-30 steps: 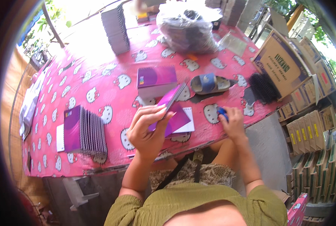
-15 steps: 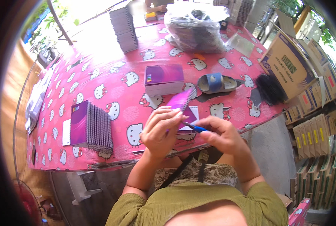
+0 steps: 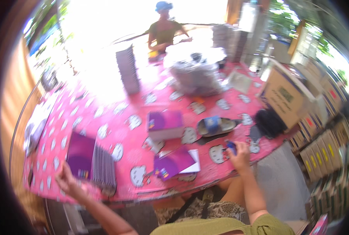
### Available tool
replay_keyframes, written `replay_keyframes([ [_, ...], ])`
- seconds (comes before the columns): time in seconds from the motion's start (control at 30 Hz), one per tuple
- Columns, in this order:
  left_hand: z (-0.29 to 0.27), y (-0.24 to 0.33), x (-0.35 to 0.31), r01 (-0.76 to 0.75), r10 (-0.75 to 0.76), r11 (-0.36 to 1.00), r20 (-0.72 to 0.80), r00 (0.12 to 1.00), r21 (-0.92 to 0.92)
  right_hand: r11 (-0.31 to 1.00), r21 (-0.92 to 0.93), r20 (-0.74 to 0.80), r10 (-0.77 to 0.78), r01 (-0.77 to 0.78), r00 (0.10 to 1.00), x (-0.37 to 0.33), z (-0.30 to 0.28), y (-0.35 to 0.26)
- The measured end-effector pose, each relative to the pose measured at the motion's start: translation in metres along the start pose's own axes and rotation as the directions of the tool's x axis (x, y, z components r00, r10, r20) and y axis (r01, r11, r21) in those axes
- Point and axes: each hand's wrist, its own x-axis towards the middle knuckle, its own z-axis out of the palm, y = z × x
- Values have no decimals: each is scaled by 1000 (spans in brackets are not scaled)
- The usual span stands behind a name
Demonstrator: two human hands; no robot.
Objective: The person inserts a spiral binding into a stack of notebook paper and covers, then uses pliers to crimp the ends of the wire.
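Observation:
My left hand (image 3: 67, 181) is at the left edge of a purple notebook (image 3: 80, 156), the top one on a stack of spiral notebooks (image 3: 104, 166). Its fingers are curled but smeared by motion, so whether they grip the notebook cannot be told. At the right, my right hand (image 3: 241, 156) is closed around a blue-handled tool (image 3: 232, 147) just over the table. Between my hands lie a purple cover (image 3: 176, 162) and white sheets (image 3: 192, 163), unevenly overlapped. Behind them sits a neat pile of purple covers or booklets (image 3: 165, 120).
A blue-strapped sandal (image 3: 212, 125) and black wire-like bundle (image 3: 269, 122) lie on the pink patterned table (image 3: 123, 156). Farther back are a tall notebook stack (image 3: 128, 70) and a bulging plastic bag (image 3: 194, 72). Cartons (image 3: 288, 98) stand right; another person (image 3: 164, 31) is beyond the table.
My left hand has swung left from the middle to the notebook stack, whose top notebook now faces the other way. My right hand moved right with the tool. The view has tilted up.

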Motion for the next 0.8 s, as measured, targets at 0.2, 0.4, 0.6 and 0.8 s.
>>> replay_keyframes([
  [0.2, -83, -150, 56, -160, 153, 905, 51, 987, 393, 979, -198, 17, 44, -39, 999, 0, -8, -48],
  [0.4, -58, -136, 58, -96, 56, 786, 85, 995, 610, 823, 492, 293, 149, -283, 944, 3, 18, -102],
  [0.6, -42, -70, 19, 14, 13, 831, -45, 999, 556, 761, 531, 494, 80, -373, 866, -1, 26, -136],
  [0.8, -8, 37, -72, -345, 344, 938, -39, 938, -32, 577, 716, 399, 122, -392, 909, 8, -2, -141],
])
